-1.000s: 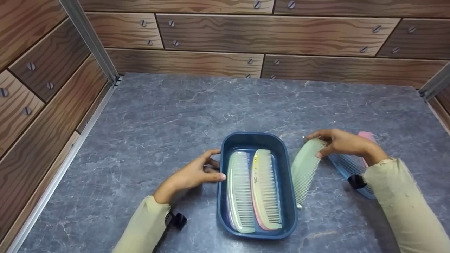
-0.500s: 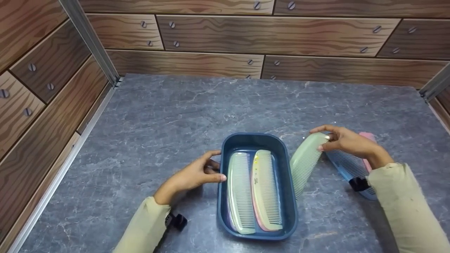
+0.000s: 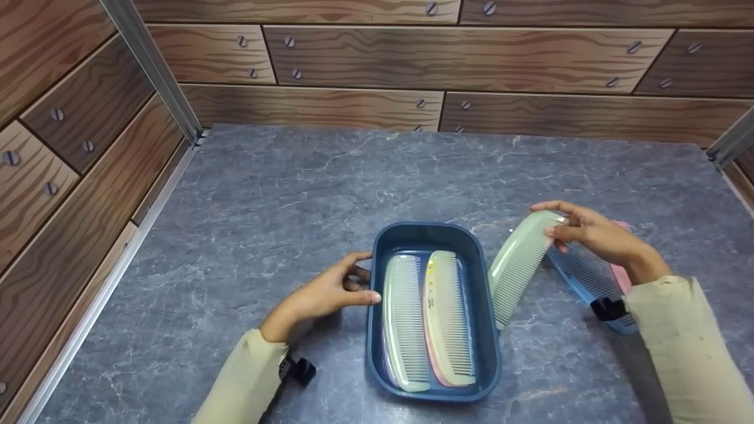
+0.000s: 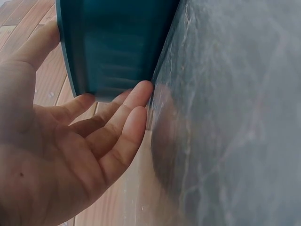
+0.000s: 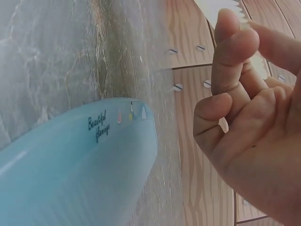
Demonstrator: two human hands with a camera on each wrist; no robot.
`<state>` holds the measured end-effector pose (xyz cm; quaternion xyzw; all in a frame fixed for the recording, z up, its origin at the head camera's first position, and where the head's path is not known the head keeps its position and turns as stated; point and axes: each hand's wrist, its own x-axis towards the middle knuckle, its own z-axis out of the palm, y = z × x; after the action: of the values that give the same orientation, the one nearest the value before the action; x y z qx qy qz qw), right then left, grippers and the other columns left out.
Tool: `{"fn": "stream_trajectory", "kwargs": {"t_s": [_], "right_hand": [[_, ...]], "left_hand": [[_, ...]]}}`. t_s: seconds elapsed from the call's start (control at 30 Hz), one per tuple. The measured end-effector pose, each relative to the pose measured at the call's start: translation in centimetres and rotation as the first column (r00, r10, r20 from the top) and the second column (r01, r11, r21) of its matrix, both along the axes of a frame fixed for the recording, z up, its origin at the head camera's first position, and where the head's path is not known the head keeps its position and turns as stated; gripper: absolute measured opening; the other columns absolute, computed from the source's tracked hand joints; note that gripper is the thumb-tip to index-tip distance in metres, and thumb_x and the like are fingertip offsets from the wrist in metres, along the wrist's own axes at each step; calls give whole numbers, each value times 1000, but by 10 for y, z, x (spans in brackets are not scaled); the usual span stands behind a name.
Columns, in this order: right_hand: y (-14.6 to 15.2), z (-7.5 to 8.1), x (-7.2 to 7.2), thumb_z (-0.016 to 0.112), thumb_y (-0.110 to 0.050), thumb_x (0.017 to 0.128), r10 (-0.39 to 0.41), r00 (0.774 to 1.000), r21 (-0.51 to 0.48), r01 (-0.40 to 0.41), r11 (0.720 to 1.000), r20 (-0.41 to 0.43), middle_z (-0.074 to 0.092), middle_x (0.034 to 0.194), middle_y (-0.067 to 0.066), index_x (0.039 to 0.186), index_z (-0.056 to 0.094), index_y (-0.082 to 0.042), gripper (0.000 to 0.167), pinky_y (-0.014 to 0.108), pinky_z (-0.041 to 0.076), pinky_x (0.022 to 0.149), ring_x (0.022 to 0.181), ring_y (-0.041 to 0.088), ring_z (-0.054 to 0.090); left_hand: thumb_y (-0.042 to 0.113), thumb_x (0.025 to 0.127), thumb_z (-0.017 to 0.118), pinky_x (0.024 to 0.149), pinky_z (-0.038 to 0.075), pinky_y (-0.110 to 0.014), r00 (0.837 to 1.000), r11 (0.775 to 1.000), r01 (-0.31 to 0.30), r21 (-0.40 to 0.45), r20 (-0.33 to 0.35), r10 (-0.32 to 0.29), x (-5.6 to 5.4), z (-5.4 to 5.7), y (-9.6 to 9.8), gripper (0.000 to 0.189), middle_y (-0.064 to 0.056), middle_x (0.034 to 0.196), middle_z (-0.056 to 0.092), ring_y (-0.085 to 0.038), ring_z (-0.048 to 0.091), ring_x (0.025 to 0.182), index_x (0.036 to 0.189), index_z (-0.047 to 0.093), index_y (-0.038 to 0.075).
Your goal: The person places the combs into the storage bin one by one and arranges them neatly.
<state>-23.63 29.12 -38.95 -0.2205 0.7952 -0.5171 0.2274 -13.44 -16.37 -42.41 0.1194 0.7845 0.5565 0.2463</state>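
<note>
In the head view, a dark blue tray (image 3: 492, 377) holds two visible top combs: a pale green comb (image 3: 405, 330) and a cream comb (image 3: 450, 321), with purple and pink edges beneath them. My left hand (image 3: 324, 291) rests against the tray's left wall, thumb at the rim; the left wrist view shows the fingers loosely bent along its outer side. Another pale green comb (image 3: 521, 259) is pinched near its upper end between the thumb and fingers of my right hand (image 3: 601, 235). It slants beside the tray, its lower end close to the right rim.
Beneath my right wrist lie a blue comb (image 3: 580, 271) and a pink comb (image 3: 621, 275), partly covered by the hand. The blue one bears printed lettering in the right wrist view. Wood-patterned panels (image 3: 353, 56) wall the grey marbled tabletop (image 3: 330, 182) at back and left.
My right hand has moved up and to the right with the pale green comb, whose lower end has risen along the tray's side. The left hand and the tray stay in place.
</note>
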Motion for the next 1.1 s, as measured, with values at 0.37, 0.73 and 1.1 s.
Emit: {"fn": "stream_trajectory", "kwargs": {"t_s": [0.37, 0.73, 1.1], "right_hand": [[13, 11, 3, 41, 1, 101, 2, 1000, -168, -6, 986, -20, 61, 83, -9, 138, 45, -16, 41, 31, 37, 51, 60, 3, 49], [15, 23, 5, 35, 12, 97, 64, 998, -373, -64, 925, -12, 66, 88, -4, 134, 45, -7, 42, 28, 36, 49, 58, 10, 48], [-6, 36, 11, 36, 12, 97, 59, 998, -365, -61, 929, -15, 64, 82, -3, 134, 41, -8, 42, 26, 39, 50, 58, 5, 51]], "left_hand": [[31, 85, 75, 96, 51, -39, 1000, 1000, -1, 10, 3, 0, 0, 1, 1, 83, -19, 131, 53, -23, 63, 104, 151, 28, 13], [28, 85, 75, 95, 51, -38, 1000, 1000, -7, 25, 5, 7, 1, 0, 1, 82, -20, 130, 54, -22, 63, 103, 151, 28, 12], [29, 86, 74, 96, 51, -38, 1000, 1000, -5, 24, 15, 4, 1, 0, 1, 83, -20, 129, 56, -23, 63, 105, 151, 26, 11]]}}
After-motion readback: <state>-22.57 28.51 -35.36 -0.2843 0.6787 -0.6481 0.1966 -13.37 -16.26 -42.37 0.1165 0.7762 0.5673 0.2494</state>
